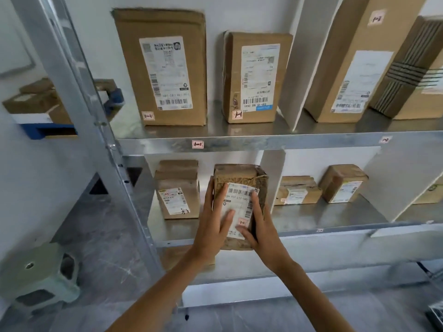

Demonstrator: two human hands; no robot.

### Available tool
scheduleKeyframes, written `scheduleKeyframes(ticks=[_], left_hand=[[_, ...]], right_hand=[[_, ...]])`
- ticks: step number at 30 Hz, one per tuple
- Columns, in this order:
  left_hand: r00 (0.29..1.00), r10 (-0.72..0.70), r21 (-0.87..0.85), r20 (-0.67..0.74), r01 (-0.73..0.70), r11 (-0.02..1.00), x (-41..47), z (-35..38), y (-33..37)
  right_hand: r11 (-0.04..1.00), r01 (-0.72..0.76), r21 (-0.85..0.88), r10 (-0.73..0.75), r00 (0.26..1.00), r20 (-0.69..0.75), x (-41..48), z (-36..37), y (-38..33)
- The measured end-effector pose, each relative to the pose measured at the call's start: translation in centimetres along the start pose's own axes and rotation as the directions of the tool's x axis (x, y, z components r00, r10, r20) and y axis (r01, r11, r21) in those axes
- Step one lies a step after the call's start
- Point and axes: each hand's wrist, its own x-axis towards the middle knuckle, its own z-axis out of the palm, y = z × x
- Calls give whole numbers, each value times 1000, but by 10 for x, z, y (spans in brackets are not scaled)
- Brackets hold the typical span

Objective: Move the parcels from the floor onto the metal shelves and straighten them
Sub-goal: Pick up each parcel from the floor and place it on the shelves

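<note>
I have the brown parcel (239, 174) between both my hands at the front edge of the lower shelf (311, 216), label side toward me. Its near end hangs over that edge and its far end reaches back toward the wall. My left hand (215, 219) grasps its left side, with the fingers laid up along the side and the thumb across the white shipping label (236, 207). My right hand (260, 226) grasps the right side the same way, its thumb lying on the label just below a small pink sticker (242, 221).

On the same shelf, near the left end, a brown paper parcel (177, 188) stands just beside mine, not touching it. A white divider (272, 173) stands just to the right of my parcel. Beyond it sit a low flat box (297, 190) and a small cube-shaped box (342, 183), near each other.

On the upper shelf (263, 141) two cartons stand upright against the wall: a tall carton (163, 68) towards the left end and a shorter carton (256, 77) beside it, apart. A pink tag (198, 144) is stuck on that shelf's front edge. A pale green stool (40, 279) stands on the floor to the left of the steel upright (96, 111).
</note>
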Motion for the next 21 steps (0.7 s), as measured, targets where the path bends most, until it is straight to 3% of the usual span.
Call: scheduleKeyframes(ticks=[4, 10, 14, 17, 21], left_hand=[[999, -42, 104, 6, 42, 994, 20, 29, -62], [994, -93, 163, -48, 100, 982, 27, 56, -122], [993, -113, 232, -19, 114, 966, 21, 72, -158], [992, -130, 295, 6, 122, 948, 18, 83, -179], [990, -138, 281, -28, 140, 949, 26, 87, -192]], right_hand=[[999, -12, -47, 12, 1000, 11, 35, 22, 59], [999, -23, -37, 20, 996, -85, 69, 65, 112], [996, -22, -86, 19, 999, -42, 80, 79, 149], [986, -60, -157, 56, 998, -30, 82, 88, 166], [957, -56, -285, 18, 991, -136, 96, 98, 173]])
